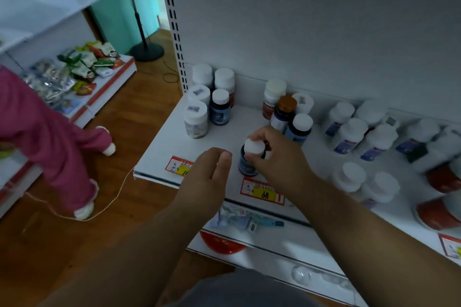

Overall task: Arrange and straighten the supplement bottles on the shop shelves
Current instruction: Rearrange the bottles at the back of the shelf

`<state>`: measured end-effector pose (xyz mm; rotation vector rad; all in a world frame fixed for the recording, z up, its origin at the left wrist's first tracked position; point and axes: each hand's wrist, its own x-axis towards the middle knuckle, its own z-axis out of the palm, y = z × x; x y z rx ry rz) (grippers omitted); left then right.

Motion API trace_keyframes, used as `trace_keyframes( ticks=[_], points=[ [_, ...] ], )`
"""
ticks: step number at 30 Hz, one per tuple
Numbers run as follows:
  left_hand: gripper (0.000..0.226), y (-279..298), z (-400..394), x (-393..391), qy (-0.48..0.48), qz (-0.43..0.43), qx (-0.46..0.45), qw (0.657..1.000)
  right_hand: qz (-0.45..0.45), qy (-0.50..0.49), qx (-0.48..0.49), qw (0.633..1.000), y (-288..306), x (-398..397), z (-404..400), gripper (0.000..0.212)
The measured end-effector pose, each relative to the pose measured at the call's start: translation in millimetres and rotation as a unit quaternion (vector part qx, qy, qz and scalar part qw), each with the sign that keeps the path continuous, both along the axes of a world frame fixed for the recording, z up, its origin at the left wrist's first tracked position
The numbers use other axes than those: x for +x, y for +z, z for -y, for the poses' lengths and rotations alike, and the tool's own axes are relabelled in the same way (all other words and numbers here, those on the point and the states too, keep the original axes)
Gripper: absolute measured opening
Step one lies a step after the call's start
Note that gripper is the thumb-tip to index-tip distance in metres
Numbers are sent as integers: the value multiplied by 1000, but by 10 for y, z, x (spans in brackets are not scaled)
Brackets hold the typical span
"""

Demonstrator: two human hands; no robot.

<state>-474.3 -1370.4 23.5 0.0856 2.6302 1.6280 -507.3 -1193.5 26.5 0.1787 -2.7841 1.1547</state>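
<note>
Two hands over shelf (pixel 159 157), right hand (pixel 279 157) pinching blue bottle (pixel 247 163) (white cap), left hand (pixel 207 177) fingers loosely curled, holding nothing

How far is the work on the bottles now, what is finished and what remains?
Done: the left group of bottles stands upright in short rows. In hand: the right hand grips the white cap of a blue bottle near the shelf front edge; the left hand hovers beside it, holding nothing. Left: the right-side bottles look loosely placed, though blurred.
</note>
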Motion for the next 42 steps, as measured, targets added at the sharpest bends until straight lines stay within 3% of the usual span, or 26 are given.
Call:
trace_keyframes(
  ticks=[8, 11, 18, 23, 28, 42],
  points=[
    [57, 108, 167, -88, -94, -16, -4, 995, 5, -26, 53, 998, 61, 94, 90, 33],
    [55, 153, 277, -74, -124, -32, 4, 992, -44, -74, 41, 995, 125, 240, 162, 37],
    [32, 220, 257, 183, -195, -101, 16, 976, -127, -215, -4, 968, 327, 1041, 389, 30],
    [14, 258, -36, 622, -246, -109, 42, 962, -116, -262, 25, 958, 564, 1764, 280, 30],
    [31, 335, -513, 1078, -297, -133, 56, 944, -140, -291, 17, 946, 649, 2366, -108, 26],
    [25, 403, -3089, 2666, -369, -131, 108, 914, -114, -377, 69, 917, 941, 4194, -2459, 25]
  ],
)
